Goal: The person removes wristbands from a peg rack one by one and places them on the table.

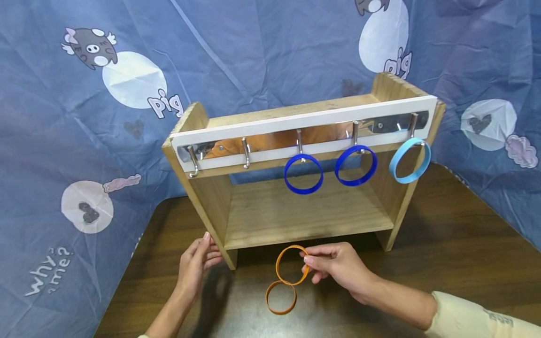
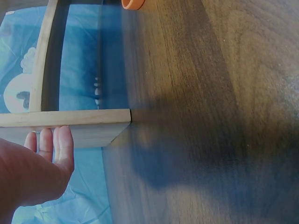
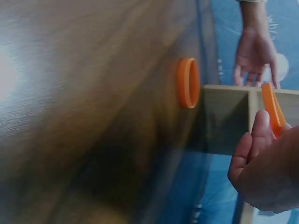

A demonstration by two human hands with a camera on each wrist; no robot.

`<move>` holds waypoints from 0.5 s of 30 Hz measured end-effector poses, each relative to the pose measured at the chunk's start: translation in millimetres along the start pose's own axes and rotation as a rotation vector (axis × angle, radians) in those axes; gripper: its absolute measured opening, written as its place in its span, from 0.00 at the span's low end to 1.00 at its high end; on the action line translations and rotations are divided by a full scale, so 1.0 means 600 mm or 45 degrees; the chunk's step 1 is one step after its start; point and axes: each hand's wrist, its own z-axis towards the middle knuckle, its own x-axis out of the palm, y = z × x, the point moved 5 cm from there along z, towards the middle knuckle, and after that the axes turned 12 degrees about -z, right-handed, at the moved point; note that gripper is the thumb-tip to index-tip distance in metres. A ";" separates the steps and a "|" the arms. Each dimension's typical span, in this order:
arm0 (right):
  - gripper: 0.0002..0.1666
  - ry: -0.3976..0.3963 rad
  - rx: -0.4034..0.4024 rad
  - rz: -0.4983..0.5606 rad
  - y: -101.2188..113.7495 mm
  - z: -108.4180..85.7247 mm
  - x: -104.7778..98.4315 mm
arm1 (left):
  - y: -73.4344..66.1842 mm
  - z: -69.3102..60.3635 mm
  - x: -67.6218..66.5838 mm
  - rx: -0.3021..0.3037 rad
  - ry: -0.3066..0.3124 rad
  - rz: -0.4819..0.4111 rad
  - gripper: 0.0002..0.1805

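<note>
My right hand pinches an orange ring by its right side, in front of the wooden shelf. A second orange ring lies on the table below it; in the right wrist view this ring is apart from the held one. My left hand touches the lower left side panel of the shelf with extended fingers, seen also in the left wrist view. Two dark blue rings and a light blue ring hang on hooks along the shelf's front rail.
The white rail carries several metal hooks; the two at the left, including the leftmost hook, hold no rings. The shelf stands on a brown wooden table. A blue printed cloth hangs behind.
</note>
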 end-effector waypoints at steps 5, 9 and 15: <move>0.22 0.036 0.068 -0.048 -0.032 -0.001 -0.008 | 0.000 0.000 0.000 0.002 0.004 -0.002 0.24; 0.23 0.067 0.117 -0.103 -0.053 -0.001 -0.013 | 0.000 -0.001 0.000 0.005 0.003 -0.001 0.23; 0.22 0.084 0.179 -0.192 -0.077 0.001 -0.019 | 0.001 0.000 -0.001 0.043 0.018 -0.019 0.23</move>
